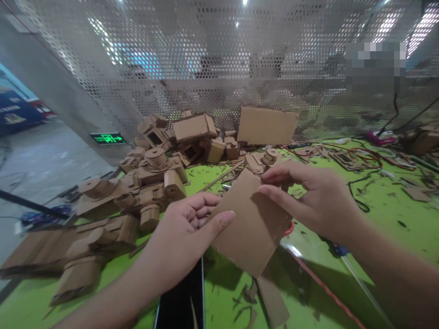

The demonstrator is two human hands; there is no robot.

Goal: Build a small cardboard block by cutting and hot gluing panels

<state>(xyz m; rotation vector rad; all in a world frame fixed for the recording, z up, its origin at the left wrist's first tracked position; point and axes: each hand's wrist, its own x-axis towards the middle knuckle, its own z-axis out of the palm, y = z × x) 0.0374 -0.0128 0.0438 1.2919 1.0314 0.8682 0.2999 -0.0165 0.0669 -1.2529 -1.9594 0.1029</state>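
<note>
Two bare hands work above the green counter (387,205) in the head view. The left hand (192,219) holds a flat, brown, four-sided cardboard piece (248,224), thumb pressed on its upper face and the other fingers curled beneath its left edge. At the piece's upper right edge, the right hand (318,196) has thumb and forefinger narrowly parted; whether they grip or merely touch it, I cannot tell. The piece is tilted, raised over the counter's middle, its lowest corner above a loose brown cardboard strip (272,299).

Brown camera-shaped cardboard models (154,164) crowd the counter's left edge and far left corner. A large rectangular cardboard panel (267,127) stands at the far edge, before a grey perforated screen (206,45). Towards the right edge lies more open room, strewn with scraps. A flat black object (180,297) reaches the near edge, below the left wrist.
</note>
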